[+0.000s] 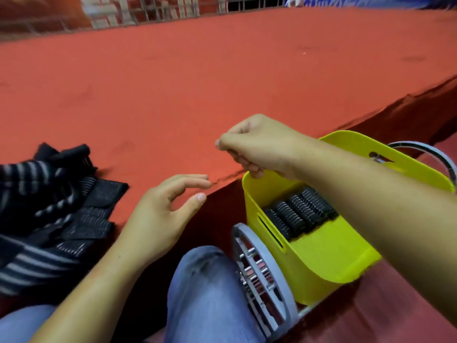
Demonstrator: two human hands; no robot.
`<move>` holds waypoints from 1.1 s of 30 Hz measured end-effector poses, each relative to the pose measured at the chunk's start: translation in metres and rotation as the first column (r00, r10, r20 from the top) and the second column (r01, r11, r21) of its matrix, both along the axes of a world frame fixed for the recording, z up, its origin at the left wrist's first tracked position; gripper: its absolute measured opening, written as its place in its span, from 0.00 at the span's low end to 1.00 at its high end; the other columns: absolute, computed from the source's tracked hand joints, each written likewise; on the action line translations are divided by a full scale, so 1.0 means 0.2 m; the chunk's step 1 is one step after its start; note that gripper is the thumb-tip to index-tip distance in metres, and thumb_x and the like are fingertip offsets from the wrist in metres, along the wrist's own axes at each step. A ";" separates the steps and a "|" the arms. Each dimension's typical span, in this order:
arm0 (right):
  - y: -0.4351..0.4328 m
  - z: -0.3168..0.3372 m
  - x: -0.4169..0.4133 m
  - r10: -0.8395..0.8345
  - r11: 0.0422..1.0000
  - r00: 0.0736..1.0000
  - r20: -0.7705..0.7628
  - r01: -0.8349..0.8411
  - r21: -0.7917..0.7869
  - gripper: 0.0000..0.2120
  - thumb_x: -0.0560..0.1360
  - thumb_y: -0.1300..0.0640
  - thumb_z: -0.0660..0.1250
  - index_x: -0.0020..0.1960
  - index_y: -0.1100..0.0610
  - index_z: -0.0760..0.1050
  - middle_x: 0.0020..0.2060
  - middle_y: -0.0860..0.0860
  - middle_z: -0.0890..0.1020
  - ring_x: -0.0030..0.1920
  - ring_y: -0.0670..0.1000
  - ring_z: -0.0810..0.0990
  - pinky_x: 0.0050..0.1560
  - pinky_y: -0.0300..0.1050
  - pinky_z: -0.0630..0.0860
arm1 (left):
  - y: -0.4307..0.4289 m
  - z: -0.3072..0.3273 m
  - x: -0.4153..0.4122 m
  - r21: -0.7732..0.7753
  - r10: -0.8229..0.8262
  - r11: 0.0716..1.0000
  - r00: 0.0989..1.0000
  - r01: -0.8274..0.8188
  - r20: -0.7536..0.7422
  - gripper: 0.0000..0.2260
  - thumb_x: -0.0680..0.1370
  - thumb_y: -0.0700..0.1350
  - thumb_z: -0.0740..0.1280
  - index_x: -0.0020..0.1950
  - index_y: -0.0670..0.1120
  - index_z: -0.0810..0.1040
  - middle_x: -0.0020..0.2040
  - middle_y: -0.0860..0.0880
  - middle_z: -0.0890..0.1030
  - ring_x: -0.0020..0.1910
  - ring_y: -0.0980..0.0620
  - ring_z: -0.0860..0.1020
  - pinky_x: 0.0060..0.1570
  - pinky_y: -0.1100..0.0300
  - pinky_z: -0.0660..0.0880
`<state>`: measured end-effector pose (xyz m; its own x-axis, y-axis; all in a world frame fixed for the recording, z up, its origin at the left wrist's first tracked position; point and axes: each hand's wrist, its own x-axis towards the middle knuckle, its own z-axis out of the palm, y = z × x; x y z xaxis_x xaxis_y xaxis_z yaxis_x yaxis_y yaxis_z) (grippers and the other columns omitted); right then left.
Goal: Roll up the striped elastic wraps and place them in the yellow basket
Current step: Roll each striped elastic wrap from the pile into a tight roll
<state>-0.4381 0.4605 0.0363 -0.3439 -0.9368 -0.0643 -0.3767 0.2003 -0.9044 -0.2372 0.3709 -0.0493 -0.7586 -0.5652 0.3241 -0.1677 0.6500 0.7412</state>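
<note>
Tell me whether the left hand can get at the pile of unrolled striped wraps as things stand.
Probably yes. The left hand is open and holds nothing, and the pile of wraps lies just to its left on the red table, with nothing between them.

Workroom with long red-clothed table (222, 70)

Two bare forearms reach forward, hands apart.
The left hand (158, 219) is loosely spread, thumb apart from the fingers; the right hand (257, 147) curls into a fist, knuckles up.
</note>
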 end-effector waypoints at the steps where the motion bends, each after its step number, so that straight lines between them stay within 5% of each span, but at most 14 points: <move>1: -0.04 0.00 0.07 0.020 1.000 1.000 0.022 -0.019 -0.022 0.19 0.79 0.58 0.67 0.31 0.54 0.68 0.24 0.52 0.64 0.25 0.51 0.61 0.27 0.42 0.60 | -0.03 0.00 0.08 -0.012 0.040 0.999 0.999 -0.040 0.018 0.09 0.81 0.42 0.71 0.57 0.54 0.84 0.61 0.62 0.83 0.65 0.65 0.78 0.67 0.68 0.70; 12: -0.35 -0.23 0.71 0.175 0.984 0.982 0.076 -0.173 -0.030 0.23 0.81 0.52 0.68 0.28 0.53 0.70 0.26 0.57 0.68 0.26 0.53 0.66 0.28 0.44 0.62 | -0.23 -0.23 0.83 0.032 0.349 0.935 0.934 -0.352 0.078 0.09 0.79 0.43 0.73 0.54 0.57 0.85 0.56 0.65 0.83 0.61 0.64 0.79 0.63 0.70 0.70; 18: -0.57 -0.32 1.00 0.223 0.974 0.974 0.047 -0.221 -0.041 0.17 0.82 0.51 0.69 0.37 0.57 0.74 0.25 0.52 0.75 0.24 0.51 0.73 0.27 0.42 0.71 | -0.34 -0.28 1.17 0.083 0.490 0.867 0.871 -0.491 0.033 0.11 0.77 0.42 0.75 0.52 0.59 0.85 0.54 0.66 0.84 0.57 0.66 0.80 0.56 0.74 0.70; 22: -0.78 -0.49 1.01 0.058 0.997 0.990 -0.125 -0.065 -0.051 0.06 0.76 0.54 0.76 0.49 0.50 0.80 0.47 0.48 0.85 0.37 0.48 0.82 0.37 0.41 0.73 | -0.37 -0.31 1.31 0.132 0.522 0.844 0.853 -0.520 0.021 0.10 0.78 0.44 0.75 0.53 0.60 0.84 0.53 0.66 0.83 0.56 0.66 0.80 0.55 0.74 0.70; 25: -0.87 -0.62 0.96 0.022 0.999 0.946 -0.322 -0.006 0.050 0.28 0.70 0.48 0.81 0.67 0.47 0.76 0.61 0.47 0.76 0.60 0.50 0.78 0.62 0.42 0.72 | -0.36 -0.41 1.37 0.174 0.545 0.825 0.838 -0.538 0.009 0.12 0.77 0.43 0.75 0.53 0.61 0.84 0.54 0.66 0.84 0.58 0.65 0.80 0.58 0.72 0.71; 28: -0.91 -0.66 0.97 0.137 0.982 0.904 -0.404 -0.073 0.172 0.45 0.67 0.45 0.83 0.78 0.52 0.67 0.67 0.53 0.74 0.71 0.55 0.73 0.71 0.43 0.66 | -0.34 -0.50 1.40 0.220 0.571 0.802 0.821 -0.555 -0.011 0.14 0.77 0.41 0.76 0.52 0.61 0.85 0.53 0.63 0.85 0.58 0.62 0.82 0.60 0.67 0.74; 31: -0.96 -0.67 0.99 0.162 0.974 0.867 -0.471 -0.066 0.215 0.45 0.66 0.42 0.83 0.78 0.49 0.67 0.69 0.55 0.76 0.72 0.54 0.73 0.70 0.42 0.66 | -0.34 -0.49 1.38 0.253 0.598 0.782 0.800 -0.570 -0.045 0.13 0.77 0.40 0.75 0.50 0.60 0.86 0.51 0.62 0.85 0.57 0.62 0.82 0.57 0.71 0.72; 33: -0.99 -0.68 1.01 0.172 0.967 0.843 -0.510 -0.046 0.249 0.37 0.66 0.40 0.82 0.72 0.43 0.73 0.63 0.52 0.77 0.66 0.53 0.76 0.68 0.46 0.71 | -0.33 -0.48 1.36 0.275 0.593 0.782 0.804 -0.560 -0.047 0.13 0.77 0.40 0.75 0.49 0.60 0.85 0.51 0.62 0.85 0.56 0.62 0.82 0.56 0.73 0.71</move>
